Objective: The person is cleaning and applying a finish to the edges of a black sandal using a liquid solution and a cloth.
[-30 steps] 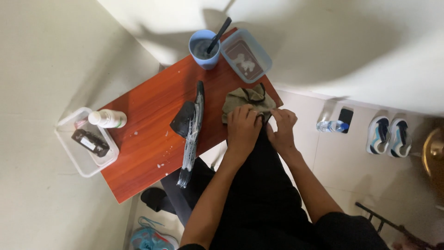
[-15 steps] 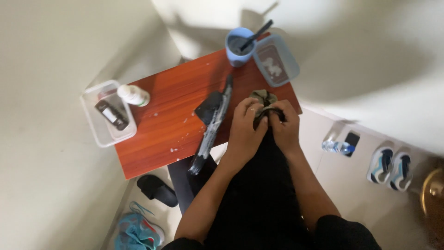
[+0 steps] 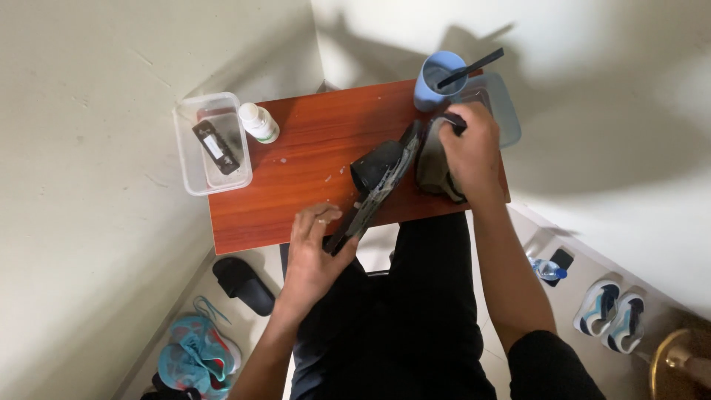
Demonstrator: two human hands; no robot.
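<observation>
**Two hands on a dark tool and a cloth at a small red-brown table**

At the far left of the table [image 3: 296, 163], a clear plastic box [image 3: 211, 144] hangs partly over the edge, with a small dark flat object [image 3: 215, 146] lying inside it. Just beside the box, on the tabletop, a white bottle [image 3: 258, 122] lies tilted.

Below the table's left corner, on the floor, sit a black slipper [image 3: 244, 284] and a pair of teal shoes [image 3: 194, 355].

The left hand [image 3: 315, 248] is at the near edge of the table. Its fingers curl around the lower end of a long dark tool [image 3: 374, 191], grasping it. The tool runs slantwise up across the middle of the table, its upper end close to the cloth, and a dark blocky part sits on it about midway.

Right of the tool, the right hand [image 3: 466, 148] presses down on a dark grey-green cloth [image 3: 432, 170] that lies on the tabletop. The fingers are bent over the cloth's top edge and pinch it; the cloth touches the tool's upper end.

Behind that hand stands a blue cup [image 3: 437, 78] with a black stick [image 3: 470, 67] leaning out of it. A clear lidded container [image 3: 500, 111] lies just right of the cup, partly hidden by the hand.

On the floor to the far right are a water bottle [image 3: 549, 270], and a pair of white shoes [image 3: 611, 311].
</observation>
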